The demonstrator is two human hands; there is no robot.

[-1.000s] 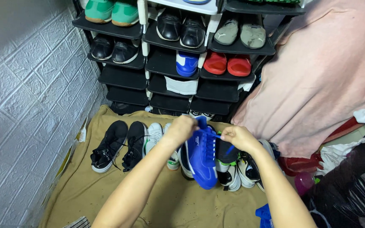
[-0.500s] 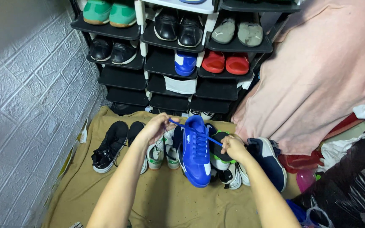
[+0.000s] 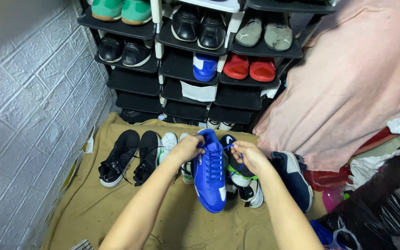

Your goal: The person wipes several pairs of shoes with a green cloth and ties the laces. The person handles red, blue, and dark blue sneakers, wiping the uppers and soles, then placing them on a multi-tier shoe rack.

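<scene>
A bright blue sneaker (image 3: 210, 178) lies on the tan floor cloth (image 3: 93, 208) in front of me, toe pointing toward me. My left hand (image 3: 188, 147) pinches a blue lace end at the shoe's upper left. My right hand (image 3: 248, 155) grips the other blue lace (image 3: 235, 170) at the upper right, pulling it out sideways. Both hands sit close together over the shoe's collar.
A pair of black sneakers (image 3: 128, 157) lies to the left, white and green ones (image 3: 171, 143) behind, a navy shoe (image 3: 295, 178) to the right. A black shoe rack (image 3: 186, 60) with several pairs stands ahead. Pink cloth (image 3: 357, 83) hangs right; white brick wall (image 3: 28, 115) left.
My hands spread apart pulling the laces, then came back together near the top of the blue sneaker. The shoe now lies flatter on the cloth.
</scene>
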